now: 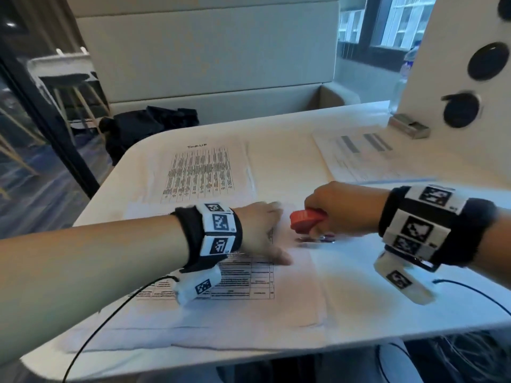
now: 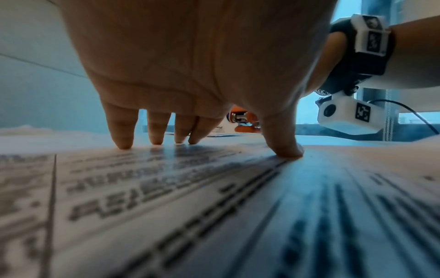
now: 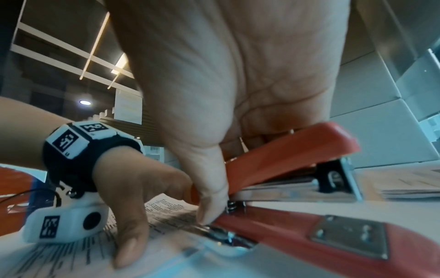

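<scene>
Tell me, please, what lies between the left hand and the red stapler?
Only a bare strip of printed sheet lies between left hand and red stapler; the head view shows it.

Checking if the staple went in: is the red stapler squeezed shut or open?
Open: the right wrist view shows the red stapler with its top arm raised off its base, a wedge of gap between them.
</scene>
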Motion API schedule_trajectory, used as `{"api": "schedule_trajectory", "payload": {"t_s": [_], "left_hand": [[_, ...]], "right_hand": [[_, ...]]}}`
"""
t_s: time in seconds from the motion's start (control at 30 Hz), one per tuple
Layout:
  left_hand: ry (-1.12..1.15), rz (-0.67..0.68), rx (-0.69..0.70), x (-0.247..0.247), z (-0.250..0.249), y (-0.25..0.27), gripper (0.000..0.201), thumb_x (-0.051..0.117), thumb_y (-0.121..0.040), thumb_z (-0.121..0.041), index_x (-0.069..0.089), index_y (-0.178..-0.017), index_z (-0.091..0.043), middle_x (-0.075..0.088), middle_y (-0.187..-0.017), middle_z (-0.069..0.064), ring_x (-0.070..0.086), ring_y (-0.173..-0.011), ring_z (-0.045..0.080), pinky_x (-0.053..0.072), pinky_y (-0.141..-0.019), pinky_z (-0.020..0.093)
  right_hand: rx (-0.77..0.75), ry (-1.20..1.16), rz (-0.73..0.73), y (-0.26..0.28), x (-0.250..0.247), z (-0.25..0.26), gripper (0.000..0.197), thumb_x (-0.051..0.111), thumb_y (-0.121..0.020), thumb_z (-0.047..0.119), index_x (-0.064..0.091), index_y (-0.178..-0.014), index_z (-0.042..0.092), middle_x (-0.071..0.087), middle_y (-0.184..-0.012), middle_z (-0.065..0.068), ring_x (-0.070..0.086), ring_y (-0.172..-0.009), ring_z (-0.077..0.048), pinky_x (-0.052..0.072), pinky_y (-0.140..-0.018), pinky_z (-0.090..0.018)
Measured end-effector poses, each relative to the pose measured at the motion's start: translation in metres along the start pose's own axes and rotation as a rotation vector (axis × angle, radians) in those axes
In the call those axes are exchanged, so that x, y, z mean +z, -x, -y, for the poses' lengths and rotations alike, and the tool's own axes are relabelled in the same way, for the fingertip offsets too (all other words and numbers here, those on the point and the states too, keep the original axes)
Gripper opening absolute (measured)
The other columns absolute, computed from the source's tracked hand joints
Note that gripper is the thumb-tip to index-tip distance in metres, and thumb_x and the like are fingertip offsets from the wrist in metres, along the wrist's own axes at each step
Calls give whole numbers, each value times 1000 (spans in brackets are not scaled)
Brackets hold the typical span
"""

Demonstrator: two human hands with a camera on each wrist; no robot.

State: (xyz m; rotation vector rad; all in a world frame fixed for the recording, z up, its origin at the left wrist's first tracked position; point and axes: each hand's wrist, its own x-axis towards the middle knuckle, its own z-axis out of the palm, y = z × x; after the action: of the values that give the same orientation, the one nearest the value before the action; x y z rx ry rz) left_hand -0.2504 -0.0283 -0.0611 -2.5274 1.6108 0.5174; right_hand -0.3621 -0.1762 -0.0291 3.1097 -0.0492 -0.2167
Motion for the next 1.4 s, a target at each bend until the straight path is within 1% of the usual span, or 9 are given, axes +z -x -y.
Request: {"api": "schedule_trajectory", "payload": {"t_s": [0.1,0.27,0.5,0.63,0.9,0.97,1.13,1.3,1.4], "left_hand": [[-32,92,-2,2,0,1,107,55,-73,-76,15,-151,-14,16,-158,6,18,-143,25,26,-116,45],[-57,153,-60,6,0,3,122,49,-72,-80,-17,-151,-15,-22,-159,2,-14,-147,18,1,-120,42],[-57,160,-50,6,2,3,116,47,-71,-83,-17,-150,-27,-23,-159,-2,-16,-147,17,-1,-120,51],[-88,172,-55,9,6,1,109,40,-68,-89,-17,-147,-42,-26,-158,-8,-17,-147,18,-2,-115,61],[-116,177,-85,12,5,0,108,34,-65,-92,-22,-144,-44,-30,-155,-11,-20,-146,18,-4,-112,66],[-117,179,-79,11,5,0,106,34,-66,-91,-21,-144,-45,-30,-155,-12,-20,-146,19,-4,-111,66],[-104,168,-72,12,5,1,105,34,-67,-91,-17,-146,-45,-28,-156,-14,-20,-146,20,-5,-111,67],[-118,190,-89,11,3,3,105,32,-67,-92,-20,-145,-45,-29,-155,-12,-22,-146,19,-6,-112,65],[-117,186,-84,11,4,2,106,32,-67,-92,-19,-146,-44,-29,-155,-14,-21,-146,19,-7,-112,65]], "right_hand": [[-27,3,-24,-10,4,-2,16,63,-86,34,59,-90,19,62,-86,4,56,-79,-15,44,-67,-24],[-66,42,-12,-26,12,1,23,62,-88,41,57,-96,20,56,-83,6,49,-75,-11,34,-59,-20],[-126,-18,23,-38,15,3,24,65,-86,40,46,-86,26,55,-83,5,51,-80,-15,36,-65,-24],[-225,-18,0,-36,12,7,31,62,-86,34,32,-77,34,39,-78,12,43,-78,-12,30,-66,-23],[-172,-1,-8,-38,13,14,27,65,-85,42,48,-93,21,54,-87,4,52,-82,-17,44,-73,-27],[-262,88,-113,-37,16,12,32,63,-86,46,52,-101,20,53,-94,4,49,-87,-18,44,-78,-30],[-519,309,-367,-33,22,8,32,72,-82,35,57,-97,11,58,-87,-6,50,-74,-23,46,-62,-36],[-337,190,-126,-37,19,8,39,57,-89,49,51,-109,17,51,-102,0,48,-89,-18,39,-78,-27],[-421,232,-215,-34,18,10,36,59,-88,46,54,-103,14,57,-96,-2,53,-85,-22,44,-74,-32]]}}
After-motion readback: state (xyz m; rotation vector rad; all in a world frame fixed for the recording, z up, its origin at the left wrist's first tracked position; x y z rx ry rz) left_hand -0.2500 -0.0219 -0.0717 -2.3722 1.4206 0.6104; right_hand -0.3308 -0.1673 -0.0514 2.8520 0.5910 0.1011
